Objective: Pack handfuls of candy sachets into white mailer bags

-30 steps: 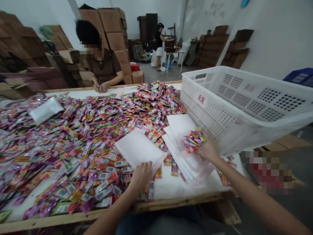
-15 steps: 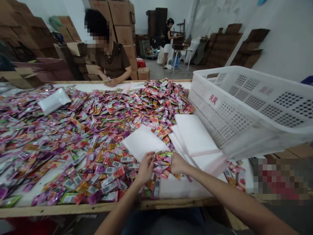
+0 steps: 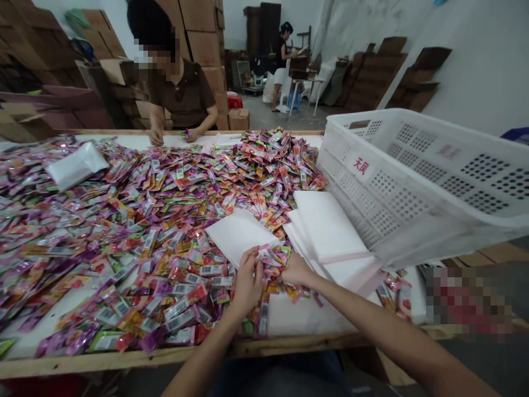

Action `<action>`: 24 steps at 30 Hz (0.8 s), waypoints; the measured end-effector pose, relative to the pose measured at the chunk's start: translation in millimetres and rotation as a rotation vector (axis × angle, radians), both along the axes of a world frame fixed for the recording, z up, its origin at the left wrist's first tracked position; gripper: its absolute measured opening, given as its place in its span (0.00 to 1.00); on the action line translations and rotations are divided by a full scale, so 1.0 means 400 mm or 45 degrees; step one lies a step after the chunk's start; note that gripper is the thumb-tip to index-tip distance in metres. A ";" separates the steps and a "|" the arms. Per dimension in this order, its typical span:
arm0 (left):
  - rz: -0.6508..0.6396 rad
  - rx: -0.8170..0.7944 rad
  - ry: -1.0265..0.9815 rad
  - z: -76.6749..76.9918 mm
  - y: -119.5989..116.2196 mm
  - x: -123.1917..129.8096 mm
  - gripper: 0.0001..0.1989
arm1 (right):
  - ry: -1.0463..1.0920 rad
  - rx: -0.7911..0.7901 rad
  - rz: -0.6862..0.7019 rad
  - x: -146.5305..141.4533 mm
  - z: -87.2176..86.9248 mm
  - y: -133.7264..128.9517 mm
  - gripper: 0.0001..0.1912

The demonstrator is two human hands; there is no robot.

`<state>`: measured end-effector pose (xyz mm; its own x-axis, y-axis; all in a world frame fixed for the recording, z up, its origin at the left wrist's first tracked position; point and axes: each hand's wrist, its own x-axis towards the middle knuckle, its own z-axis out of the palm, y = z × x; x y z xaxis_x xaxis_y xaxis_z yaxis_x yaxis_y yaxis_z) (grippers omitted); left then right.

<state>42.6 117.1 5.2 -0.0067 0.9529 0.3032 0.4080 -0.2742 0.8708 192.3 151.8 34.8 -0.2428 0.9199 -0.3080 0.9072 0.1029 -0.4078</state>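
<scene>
Along the near side of the table (image 3: 124, 359), I see the person's right hand (image 3: 296, 270) curled round a small bunch of packets (image 3: 273, 260), gripping it. The left hand (image 3: 248, 280) meets the bunch from the opposite side, fingers bent by the near end of a white bag (image 3: 240, 234); whether they pinch it, I can't tell. That bag lies flat on loose packets (image 3: 177, 220). To the right, a pile of white bags (image 3: 333, 226) sits beside a white crate (image 3: 370, 190). A co-worker (image 3: 182, 99) faces us across the table.
</scene>
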 end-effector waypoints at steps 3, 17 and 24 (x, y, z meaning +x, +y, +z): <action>0.070 0.036 0.021 0.004 0.013 0.011 0.11 | -0.145 0.144 0.025 -0.025 -0.011 -0.032 0.31; 0.039 0.136 0.360 0.011 0.032 -0.001 0.10 | -0.379 0.092 0.128 -0.055 0.040 0.008 0.32; 0.154 -0.011 0.396 -0.019 0.059 0.001 0.11 | -0.037 0.197 0.283 -0.013 -0.003 0.004 0.47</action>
